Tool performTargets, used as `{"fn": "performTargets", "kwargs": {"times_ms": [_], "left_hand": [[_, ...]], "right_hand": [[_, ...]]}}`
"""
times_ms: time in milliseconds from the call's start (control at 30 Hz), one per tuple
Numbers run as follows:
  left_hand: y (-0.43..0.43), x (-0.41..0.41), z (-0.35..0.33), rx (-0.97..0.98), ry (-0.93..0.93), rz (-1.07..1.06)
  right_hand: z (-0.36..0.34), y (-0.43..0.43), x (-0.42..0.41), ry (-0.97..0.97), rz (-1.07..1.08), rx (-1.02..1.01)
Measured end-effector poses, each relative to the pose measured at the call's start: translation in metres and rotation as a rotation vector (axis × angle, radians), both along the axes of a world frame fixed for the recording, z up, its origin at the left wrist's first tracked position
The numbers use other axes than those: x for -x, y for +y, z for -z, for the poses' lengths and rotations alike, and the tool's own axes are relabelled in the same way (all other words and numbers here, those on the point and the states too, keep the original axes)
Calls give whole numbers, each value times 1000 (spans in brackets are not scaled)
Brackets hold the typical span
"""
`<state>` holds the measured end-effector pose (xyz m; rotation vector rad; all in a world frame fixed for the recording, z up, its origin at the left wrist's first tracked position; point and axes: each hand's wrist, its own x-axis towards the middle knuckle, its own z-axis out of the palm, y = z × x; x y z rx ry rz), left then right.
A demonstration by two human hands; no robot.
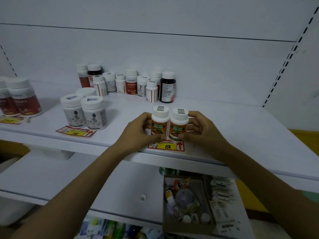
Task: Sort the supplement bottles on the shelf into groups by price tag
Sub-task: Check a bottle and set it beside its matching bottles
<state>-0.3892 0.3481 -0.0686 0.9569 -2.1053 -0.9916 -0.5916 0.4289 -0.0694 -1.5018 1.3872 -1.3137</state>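
Note:
Two orange-labelled bottles stand side by side on the white shelf [224,121], just behind a yellow "88" price tag [167,146]. My left hand [138,130] grips the left orange bottle [159,124]. The right orange bottle [178,125] is held by my right hand [201,128]. Two grey-labelled bottles [84,113] sit behind a "108" price tag [76,132]. Red-labelled bottles [19,99] stand at the far left behind another yellow tag [7,120]. A mixed cluster of several bottles [127,84] stands at the back.
A lower shelf [103,183] holds a cardboard box [187,202] of small bottles and packets. White packets [222,195] lie to its right. More packages show at the bottom [110,228]. Perforated shelf uprights [290,57] run up the right side.

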Motion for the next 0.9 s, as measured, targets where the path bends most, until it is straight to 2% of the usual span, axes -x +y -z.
{"fn": "performTargets", "kwargs": {"times_ms": [233,600,767,900], "left_hand": [[1,1,0,0,-19,-15],[5,0,-3,-17,-39,-11],[1,-6,-19,-178,149,1],[-11,2,-42,-130,163,-41]], "right_hand": [[1,-2,-3,94,23,15],[1,-1,-6,111,47,-28],[-9,-6,-1,-42,142,-56],[-36,-32,7,23,241,-34]]}}
